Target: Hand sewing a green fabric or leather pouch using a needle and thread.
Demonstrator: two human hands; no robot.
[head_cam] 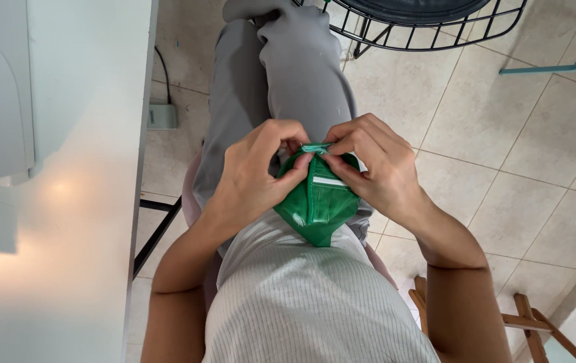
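Currently pinching top edge of glossy green pouch (318, 205) w/ fingertips of left hand (254, 178) & right hand (375, 168), both closed on it, pouch over lap, beside white table (93, 202)

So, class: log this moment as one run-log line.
left hand: pinching pouch top | right hand: pinching pouch top | pouch: green, shiny, over lap | person: seated beside white table

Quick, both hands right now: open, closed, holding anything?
Left hand: closed, pinching the top edge of the green pouch.
Right hand: closed, pinching the same edge of the green pouch.
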